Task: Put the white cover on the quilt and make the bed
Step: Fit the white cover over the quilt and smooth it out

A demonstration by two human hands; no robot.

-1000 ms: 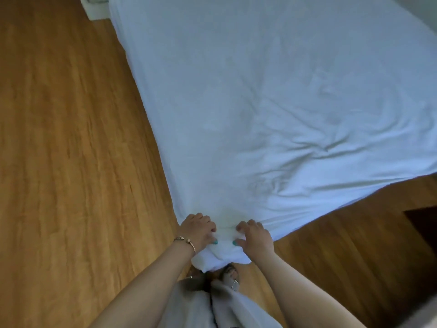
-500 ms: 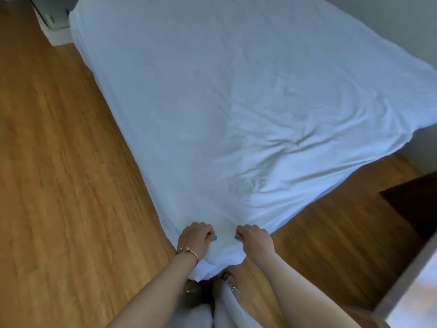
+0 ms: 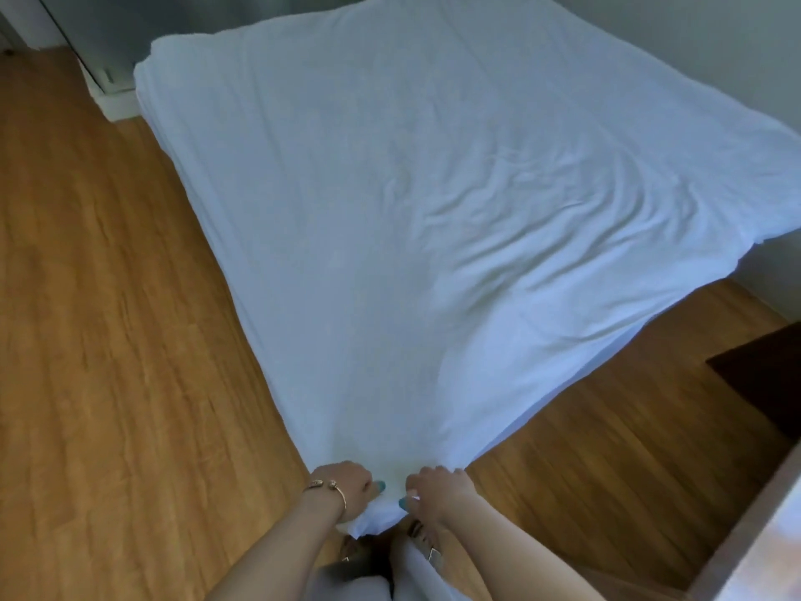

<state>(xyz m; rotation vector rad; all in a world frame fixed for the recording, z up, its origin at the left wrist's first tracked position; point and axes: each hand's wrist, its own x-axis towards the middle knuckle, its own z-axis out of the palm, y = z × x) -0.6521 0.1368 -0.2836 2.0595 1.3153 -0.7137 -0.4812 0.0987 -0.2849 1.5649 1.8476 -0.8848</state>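
The white cover [image 3: 390,219] lies spread across the bed, with creases running over its right half. Its near corner hangs off the bed toward me. My left hand [image 3: 346,485], a bracelet on its wrist, grips that corner from the left with curled fingers. My right hand [image 3: 437,488] grips the same corner from the right, a hand's width away. Whether the quilt lies inside the cover cannot be told.
Wooden floor [image 3: 108,340] runs along the bed's left side and in front of it. A dark mat [image 3: 763,379] lies at the right. A white cabinet base [image 3: 112,97] stands at the far left corner. Grey walls close the back and right.
The view has tilted up, showing more of the bed's far end and the walls. Both hands keep their grip on the corner, and the cover looks pulled flatter toward me.
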